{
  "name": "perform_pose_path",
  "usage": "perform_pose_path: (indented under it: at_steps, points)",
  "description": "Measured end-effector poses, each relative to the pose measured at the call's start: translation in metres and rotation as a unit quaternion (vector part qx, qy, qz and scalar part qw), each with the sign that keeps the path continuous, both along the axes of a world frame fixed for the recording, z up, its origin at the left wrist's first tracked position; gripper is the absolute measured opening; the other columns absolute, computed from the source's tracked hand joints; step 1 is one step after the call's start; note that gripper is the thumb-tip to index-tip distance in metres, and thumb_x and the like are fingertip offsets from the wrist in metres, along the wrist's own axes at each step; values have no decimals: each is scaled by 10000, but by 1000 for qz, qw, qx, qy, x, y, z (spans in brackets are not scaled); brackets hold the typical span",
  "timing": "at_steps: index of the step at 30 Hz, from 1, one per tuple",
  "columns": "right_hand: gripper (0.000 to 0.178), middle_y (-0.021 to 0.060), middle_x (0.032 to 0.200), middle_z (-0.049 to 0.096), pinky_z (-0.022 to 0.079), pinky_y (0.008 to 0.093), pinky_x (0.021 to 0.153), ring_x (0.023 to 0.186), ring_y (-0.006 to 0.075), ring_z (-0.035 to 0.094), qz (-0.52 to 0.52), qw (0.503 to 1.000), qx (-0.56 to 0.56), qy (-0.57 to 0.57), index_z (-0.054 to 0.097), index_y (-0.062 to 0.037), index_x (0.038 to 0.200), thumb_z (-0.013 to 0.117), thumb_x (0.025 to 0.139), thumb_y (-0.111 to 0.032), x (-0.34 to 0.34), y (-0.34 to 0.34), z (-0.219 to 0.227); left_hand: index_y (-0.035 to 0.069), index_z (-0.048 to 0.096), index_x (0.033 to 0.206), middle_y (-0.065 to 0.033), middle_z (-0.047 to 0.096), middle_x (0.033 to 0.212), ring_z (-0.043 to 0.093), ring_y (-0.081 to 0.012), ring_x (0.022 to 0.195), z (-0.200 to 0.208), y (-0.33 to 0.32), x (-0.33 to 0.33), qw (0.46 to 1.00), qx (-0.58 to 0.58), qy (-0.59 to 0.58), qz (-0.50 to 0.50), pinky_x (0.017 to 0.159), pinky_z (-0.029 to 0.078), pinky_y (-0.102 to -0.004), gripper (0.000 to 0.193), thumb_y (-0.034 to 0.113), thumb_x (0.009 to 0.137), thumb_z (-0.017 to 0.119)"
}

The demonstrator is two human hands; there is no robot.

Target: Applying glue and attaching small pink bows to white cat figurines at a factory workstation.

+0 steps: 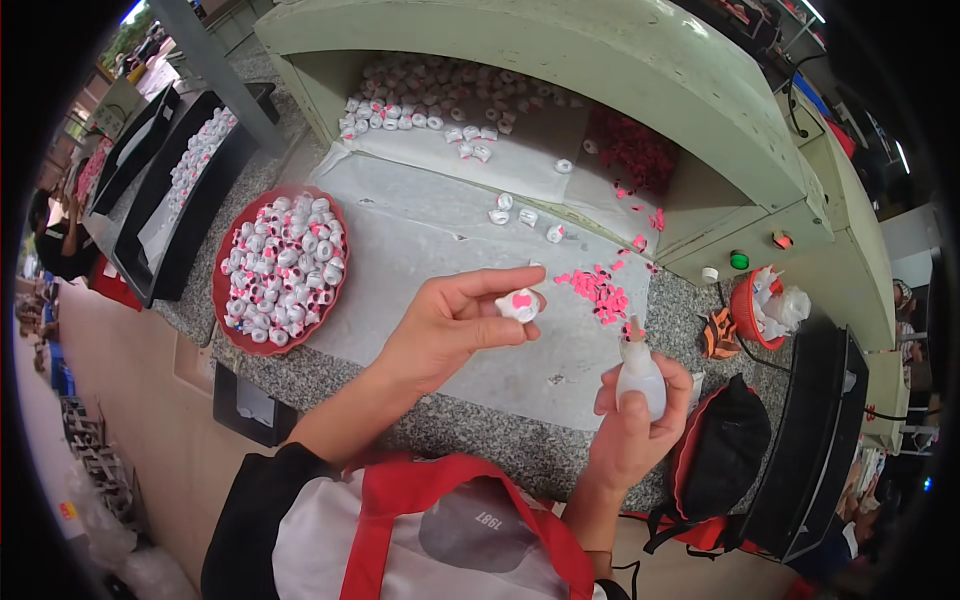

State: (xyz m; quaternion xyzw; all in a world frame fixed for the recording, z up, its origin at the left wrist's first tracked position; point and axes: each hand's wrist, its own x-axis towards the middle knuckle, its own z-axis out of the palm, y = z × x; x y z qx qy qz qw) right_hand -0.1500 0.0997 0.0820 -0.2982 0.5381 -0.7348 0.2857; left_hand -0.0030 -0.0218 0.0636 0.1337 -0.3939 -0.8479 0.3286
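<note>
Between the thumb and fingers of my left hand [450, 325] is a small white rounded piece [519, 304] with a pink patch facing up. My right hand [640, 425] is wrapped round a whitish squeeze bottle [642, 385], its narrow tip pointing away from me. That tip is beside a scatter of small flat pink pieces [600, 293] on the white paper sheet [400, 240]; whether it touches one I cannot tell. Several similar white pieces [527, 217] lie farther back on the sheet.
A red basin [222, 290] heaped with white-and-pink pieces stands at the left. Behind the sheet, a pale green cabinet [540, 50] shelters more white pieces [420, 95] and a dark pink heap [635, 150]. At right are a small red basket [742, 310], a black bag [725, 445] and a black tray [810, 440].
</note>
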Motion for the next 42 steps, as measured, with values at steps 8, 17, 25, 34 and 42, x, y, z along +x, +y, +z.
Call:
perform_pose_path:
  at_steps: [8, 17, 25, 34, 42]
  points:
    - [361, 69, 795, 488, 421, 251, 613, 701, 153, 499, -101, 958, -36, 265, 475, 34, 948, 604, 696, -191, 17, 8, 7, -19, 498, 1119, -139, 543, 1047, 584, -163, 857, 1, 12, -10, 983, -82, -122, 105, 724, 504, -240, 405, -62, 728, 595]
    - [223, 119, 737, 598, 459, 258, 542, 578, 186, 575, -59, 935, -49, 347, 541, 20, 871, 618, 679, -62, 16, 5, 1, -49, 518, 1069, -132, 526, 1002, 563, -185, 904, -4, 19, -12, 956, -212, -132, 153, 765, 514, -274, 367, -124, 714, 578]
    - [214, 116, 727, 595, 456, 269, 512, 554, 204, 575, -45, 922, -39, 383, 534, 22, 868, 598, 669, -24, 13, 2, 1, -49, 531, 1023, -123, 502, 989, 562, -196, 910, -4, 20, -15, 941, -245, -143, 182, 769, 523, -290, 334, -119, 702, 594]
    - [215, 116, 720, 593, 458, 275, 504, 542, 210, 575, -15, 933, -6, 359, 525, 24, 866, 596, 667, -12, 14, 3, 1, -49, 537, 1001, -130, 499, 986, 564, -201, 894, -4, 19, -14, 939, -252, -142, 184, 765, 527, -292, 323, -124, 693, 601]
    - [219, 109, 710, 591, 456, 280, 480, 524, 210, 574, 19, 914, -17, 405, 505, 34, 867, 593, 672, -10, 9, 2, 10, -53, 563, 967, -133, 510, 968, 569, -196, 880, 0, 18, -13, 918, -294, -164, 210, 769, 524, -284, 291, -131, 689, 598]
